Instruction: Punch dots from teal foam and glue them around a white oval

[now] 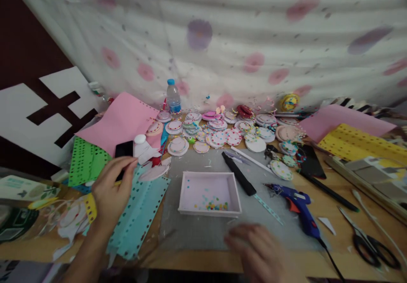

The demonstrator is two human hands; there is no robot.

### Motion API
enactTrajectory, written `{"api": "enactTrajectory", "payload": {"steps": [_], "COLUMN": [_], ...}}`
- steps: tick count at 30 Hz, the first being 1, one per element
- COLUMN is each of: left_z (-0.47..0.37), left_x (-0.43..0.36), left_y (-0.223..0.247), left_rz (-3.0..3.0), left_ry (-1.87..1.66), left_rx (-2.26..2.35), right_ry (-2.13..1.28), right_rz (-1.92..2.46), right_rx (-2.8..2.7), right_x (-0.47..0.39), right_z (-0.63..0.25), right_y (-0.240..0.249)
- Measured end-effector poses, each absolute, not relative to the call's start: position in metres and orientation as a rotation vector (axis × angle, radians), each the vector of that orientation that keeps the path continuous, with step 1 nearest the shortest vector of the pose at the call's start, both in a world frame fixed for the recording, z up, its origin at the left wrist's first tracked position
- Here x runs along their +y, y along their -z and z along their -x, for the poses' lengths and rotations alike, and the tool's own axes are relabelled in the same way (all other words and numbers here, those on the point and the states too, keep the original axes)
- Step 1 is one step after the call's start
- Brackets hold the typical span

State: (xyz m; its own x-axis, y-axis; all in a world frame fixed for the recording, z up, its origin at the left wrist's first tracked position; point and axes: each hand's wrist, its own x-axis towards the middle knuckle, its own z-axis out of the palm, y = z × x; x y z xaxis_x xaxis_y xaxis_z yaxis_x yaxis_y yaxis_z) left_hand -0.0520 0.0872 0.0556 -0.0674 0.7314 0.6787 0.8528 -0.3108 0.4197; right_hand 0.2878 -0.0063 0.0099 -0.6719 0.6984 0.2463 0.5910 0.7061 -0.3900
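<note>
On the left, my left hand [114,189] is closed, thumb and forefinger drawn together beside white cut foam pieces [144,152] and a black phone-like rectangle [124,148]. What its fingers hold, if anything, is hidden. Below it lies a turquoise punched sheet [140,215]. My right hand [257,249] is smeared by motion at the front edge, so its fingers do not read clearly. Just beyond it sits a shallow white box [208,212] with small coloured dots [216,205] gathered along its near side. The box rests on a grey mat [193,236].
Several decorated foam hats [218,138] crowd the back, near a water bottle [173,97]. To the right lie a blue glue gun [300,206], its cord, and black-handled scissors [370,242]. A black cutter [238,173] lies behind the box. Pink foam [124,119] leans at left.
</note>
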Motion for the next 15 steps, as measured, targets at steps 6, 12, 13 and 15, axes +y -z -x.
{"api": "enactTrajectory", "payload": {"steps": [6,12,13,15], "left_z": [0.067,0.057,0.055,0.054], "left_x": [-0.003,-0.043,-0.042,-0.037], "left_y": [-0.042,-0.037,-0.037,-0.037], "left_rz": [1.896,1.606,1.625,1.71], "left_ry": [1.326,1.293,1.323,1.378], "left_rx": [-1.971,-2.411,-2.393,-2.256], "right_ry": [-0.161,-0.008,-0.032,-0.071], "right_rz": [1.251,1.282,1.258,1.217], "right_rx": [-2.602,-2.416,-2.417,-2.383], "right_x": [0.057,0.056,0.054,0.052], "right_z": [-0.271,-0.267,-0.266,-0.264], "right_y": [0.0,0.0,-0.001,-0.001]}}
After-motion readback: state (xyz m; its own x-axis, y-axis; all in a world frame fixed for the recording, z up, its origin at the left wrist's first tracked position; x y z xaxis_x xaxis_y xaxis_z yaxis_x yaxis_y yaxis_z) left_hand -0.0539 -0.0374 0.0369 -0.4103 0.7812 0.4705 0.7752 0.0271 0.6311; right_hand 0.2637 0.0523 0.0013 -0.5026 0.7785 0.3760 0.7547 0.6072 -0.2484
